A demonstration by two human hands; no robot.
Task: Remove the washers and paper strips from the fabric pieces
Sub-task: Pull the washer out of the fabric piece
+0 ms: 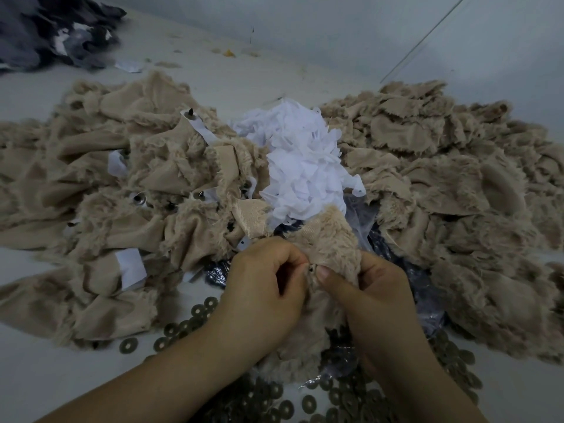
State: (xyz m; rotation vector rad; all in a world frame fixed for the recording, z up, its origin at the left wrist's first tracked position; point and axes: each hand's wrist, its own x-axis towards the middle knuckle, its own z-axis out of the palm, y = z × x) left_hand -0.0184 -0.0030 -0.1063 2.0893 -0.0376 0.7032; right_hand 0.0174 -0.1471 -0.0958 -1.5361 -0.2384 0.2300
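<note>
Table [274, 74], pale, fills the frame. Left half: tan fur fabric pile [100, 190], pieces there show white strips and metal studs poking out, so judged undone. Right half: second fabric pile [442, 178], no strips visible, likely the stripped pieces. Centre: heap of white paper strips [305, 160]. Upper left corner: dark grey cloth [52, 29]. Bottom centre: loose washers [195, 325] scattered around both forearms.

Piece in hand [332, 239] sits lower centre, just below the paper heap. Left hand [262, 288]: grip closed, fingertips pinching the piece's edge. Right hand [375, 291]: grip also closed on the piece, thumb pressed next to a small dark stud [311, 269] between the two hands.

Advice for this step: anchor the fabric with the right thumb tight beside the stud, pull straight off along its axis with the left, not sideways, since fur backing could tear. Whether a washer is under the fingers: cannot tell.
</note>
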